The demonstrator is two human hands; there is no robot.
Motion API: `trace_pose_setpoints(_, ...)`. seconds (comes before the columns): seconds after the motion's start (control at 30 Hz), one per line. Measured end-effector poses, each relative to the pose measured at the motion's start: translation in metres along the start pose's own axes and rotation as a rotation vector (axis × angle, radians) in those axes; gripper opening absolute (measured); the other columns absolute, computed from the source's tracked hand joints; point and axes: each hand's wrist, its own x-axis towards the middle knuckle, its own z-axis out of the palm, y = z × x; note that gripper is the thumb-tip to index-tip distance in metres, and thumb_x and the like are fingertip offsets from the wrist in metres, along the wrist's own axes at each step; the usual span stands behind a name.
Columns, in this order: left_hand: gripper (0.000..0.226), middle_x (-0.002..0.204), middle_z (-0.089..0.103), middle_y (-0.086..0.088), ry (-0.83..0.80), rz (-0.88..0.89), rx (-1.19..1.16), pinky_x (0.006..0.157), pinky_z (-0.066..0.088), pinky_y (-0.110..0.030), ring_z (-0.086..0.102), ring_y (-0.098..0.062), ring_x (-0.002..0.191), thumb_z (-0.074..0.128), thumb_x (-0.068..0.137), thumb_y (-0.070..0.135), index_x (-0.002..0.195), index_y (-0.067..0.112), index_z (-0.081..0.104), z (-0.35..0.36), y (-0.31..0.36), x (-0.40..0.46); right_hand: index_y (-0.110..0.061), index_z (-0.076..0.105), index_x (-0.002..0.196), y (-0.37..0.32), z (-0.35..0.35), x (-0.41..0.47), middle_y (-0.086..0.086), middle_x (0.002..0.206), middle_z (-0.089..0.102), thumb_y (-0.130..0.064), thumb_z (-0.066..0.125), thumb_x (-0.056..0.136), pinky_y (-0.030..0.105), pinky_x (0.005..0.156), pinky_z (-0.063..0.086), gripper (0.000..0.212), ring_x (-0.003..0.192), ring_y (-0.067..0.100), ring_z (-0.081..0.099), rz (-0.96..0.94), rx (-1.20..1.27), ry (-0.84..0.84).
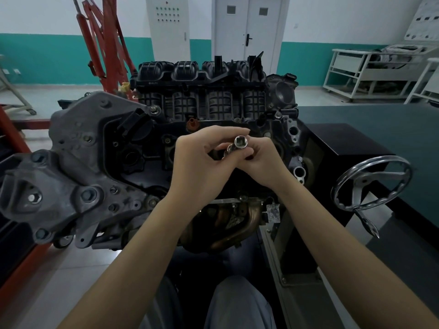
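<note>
Left hand (pixel 199 163) and right hand (pixel 264 162) both pinch the chrome socket (pixel 240 142) over the engine (pixel 99 148), handwheel (pixel 356 186) well apart.

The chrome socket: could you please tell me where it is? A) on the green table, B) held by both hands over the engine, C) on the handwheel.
B: the left hand and right hand both pinch the chrome socket above the engine.
</note>
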Motion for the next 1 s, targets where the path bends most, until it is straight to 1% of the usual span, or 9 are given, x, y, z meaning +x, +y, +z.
trace_pose_setpoints(0.1,0.036,0.099,0.072,-0.007,-0.094,0.012,-0.104,0.091,0.055,-0.040,0.070,-0.018,0.098,0.073,0.076,-0.007,0.106,0.011,0.068,-0.004,-0.002,0.001,-0.035,0.064,0.092,-0.003,0.000,0.000,-0.030,0.084,0.068,-0.017,0.063,0.083,0.008,0.075,0.047,0.020,0.085,-0.009,0.065,-0.007,0.022,-0.019)
trace_pose_setpoints(0.17,0.036,0.100,0.072,-0.008,-0.130,0.007,-0.081,0.091,0.055,-0.040,0.069,-0.018,0.099,0.075,0.075,-0.006,0.107,0.009,0.068,-0.004,-0.003,0.002,-0.025,0.068,0.090,0.003,-0.002,0.000,-0.024,0.081,0.070,-0.012,0.069,0.079,0.012,0.076,0.049,0.017,0.084,-0.004,0.067,0.004,0.018,0.019)
trace_pose_setpoints(0.3,0.027,0.090,0.073,0.000,0.026,0.025,0.069,0.082,0.057,-0.031,0.070,-0.009,0.089,0.083,0.071,0.009,0.096,0.010,0.074,0.000,-0.002,0.001,-0.011,0.070,0.097,0.010,-0.004,0.001,-0.007,0.088,0.072,0.000,0.072,0.078,0.020,0.077,0.052,0.022,0.086,0.007,0.070,0.023,-0.001,0.051)
trace_pose_setpoints(0.5,0.032,0.098,0.073,-0.002,-0.066,-0.033,-0.049,0.090,0.055,-0.035,0.069,-0.013,0.097,0.074,0.077,-0.004,0.104,0.013,0.070,-0.001,-0.001,0.000,-0.033,0.066,0.090,0.002,0.000,0.000,-0.027,0.083,0.069,-0.016,0.065,0.083,0.012,0.076,0.048,0.018,0.085,-0.005,0.066,0.007,-0.022,-0.008)
trace_pose_setpoints(0.6,0.032,0.096,0.072,-0.001,-0.074,-0.029,-0.001,0.089,0.056,-0.033,0.069,-0.012,0.095,0.080,0.073,0.002,0.102,0.011,0.071,-0.002,-0.001,0.001,-0.027,0.069,0.086,0.007,-0.002,0.001,-0.016,0.082,0.071,0.000,0.072,0.078,0.018,0.077,0.051,0.027,0.084,0.002,0.068,0.015,-0.031,0.034)
trace_pose_setpoints(0.73,0.026,0.090,0.073,0.005,0.024,-0.011,0.037,0.083,0.057,-0.029,0.069,-0.007,0.088,0.083,0.071,0.009,0.095,0.016,0.073,0.000,-0.001,0.000,-0.018,0.070,0.096,0.007,-0.001,0.001,-0.013,0.089,0.071,-0.004,0.073,0.080,0.021,0.078,0.053,0.021,0.086,0.007,0.069,0.004,-0.019,0.039)
trace_pose_setpoints(0.83,0.030,0.094,0.073,0.001,-0.022,-0.038,-0.073,0.088,0.056,-0.032,0.070,-0.011,0.093,0.076,0.076,-0.002,0.102,0.013,0.071,-0.002,-0.003,0.000,-0.033,0.068,0.099,-0.001,0.001,0.000,-0.026,0.086,0.069,-0.015,0.064,0.087,0.011,0.076,0.047,0.022,0.086,-0.004,0.066,-0.009,-0.013,-0.023)
trace_pose_setpoints(0.9,0.034,0.095,0.073,-0.003,-0.069,-0.035,-0.132,0.089,0.055,-0.033,0.070,-0.015,0.095,0.073,0.076,-0.007,0.105,0.010,0.069,-0.003,-0.002,0.000,-0.033,0.070,0.089,-0.003,0.001,-0.001,-0.031,0.083,0.067,-0.016,0.061,0.086,0.007,0.072,0.046,0.019,0.081,-0.009,0.064,0.009,0.010,-0.038)
trace_pose_setpoints(1.0,0.034,0.096,0.073,-0.004,-0.073,-0.036,-0.109,0.089,0.055,-0.030,0.070,-0.012,0.096,0.079,0.072,0.000,0.104,0.009,0.069,-0.001,-0.001,-0.001,-0.031,0.072,0.084,0.002,0.000,0.000,-0.017,0.084,0.072,-0.011,0.070,0.081,0.020,0.076,0.053,0.020,0.085,0.004,0.069,0.025,-0.009,0.028)
